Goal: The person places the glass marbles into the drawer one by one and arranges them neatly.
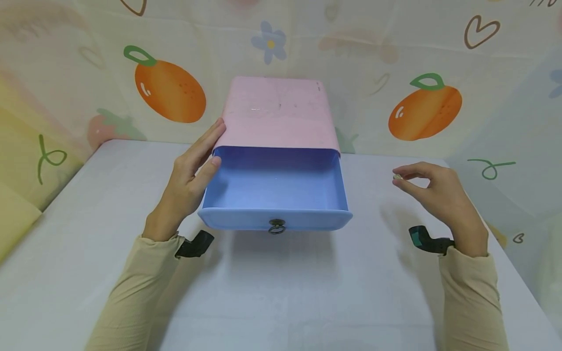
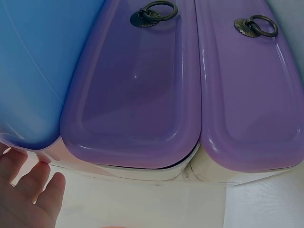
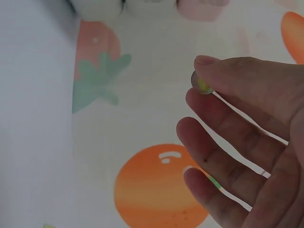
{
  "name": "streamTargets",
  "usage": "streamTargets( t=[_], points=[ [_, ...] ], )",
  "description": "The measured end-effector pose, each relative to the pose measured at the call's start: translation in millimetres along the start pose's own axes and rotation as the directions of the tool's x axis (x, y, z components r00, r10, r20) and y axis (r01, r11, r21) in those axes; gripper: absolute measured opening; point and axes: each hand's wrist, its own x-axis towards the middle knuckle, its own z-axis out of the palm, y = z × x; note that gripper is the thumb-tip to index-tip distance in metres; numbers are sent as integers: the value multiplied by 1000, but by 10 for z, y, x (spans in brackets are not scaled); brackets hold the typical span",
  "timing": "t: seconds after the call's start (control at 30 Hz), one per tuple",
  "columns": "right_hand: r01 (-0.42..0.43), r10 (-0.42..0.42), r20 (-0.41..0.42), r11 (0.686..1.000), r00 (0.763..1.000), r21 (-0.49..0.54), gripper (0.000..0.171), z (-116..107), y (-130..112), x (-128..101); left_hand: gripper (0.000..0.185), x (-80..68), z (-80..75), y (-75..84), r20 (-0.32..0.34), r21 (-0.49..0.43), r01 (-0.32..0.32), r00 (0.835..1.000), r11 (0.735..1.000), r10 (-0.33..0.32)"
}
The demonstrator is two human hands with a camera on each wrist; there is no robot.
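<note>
Blue drawer: pulled out of the pink box, nothing inside.
Left hand: fingers straight, touching the drawer's side.
Right hand: pinches a small marble, right of the drawer.

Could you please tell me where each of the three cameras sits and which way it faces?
Head: worn on the head, looking forward and down at the table, the open blue drawer, both hands and sleeves.
Left wrist: low, facing the purple drawer fronts; left hand fingertips show.
Right wrist: faces the printed backdrop; right hand pinches a small bead.
Shared: head and right wrist both show the bead.
</note>
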Motion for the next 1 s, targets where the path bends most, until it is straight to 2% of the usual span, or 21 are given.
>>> streamTargets(
  t=[0.27, 0.43, 0.7, 1.0],
  points=[
    [77, -79, -80, 997, 994, -18, 25, 6, -86, -20, 53, -2, 0, -11, 0, 6, 5, 1000, 1000, -5],
    [138, -138, -152, 990, 979, -9, 25, 20, -126, -22, 53, 1, 2, -11, -1, 3, 5, 1000, 1000, -5],
    [238, -230, -271, 971, 935, -3, 28, 36, -237, -32, 53, 5, 10, -4, -4, -7, -4, 1000, 1000, 4],
    [338, -323, -337, 941, 885, -13, 30, 59, -313, -20, 53, 0, 7, 5, -3, -7, 2, 1000, 1000, -2]
  ],
)
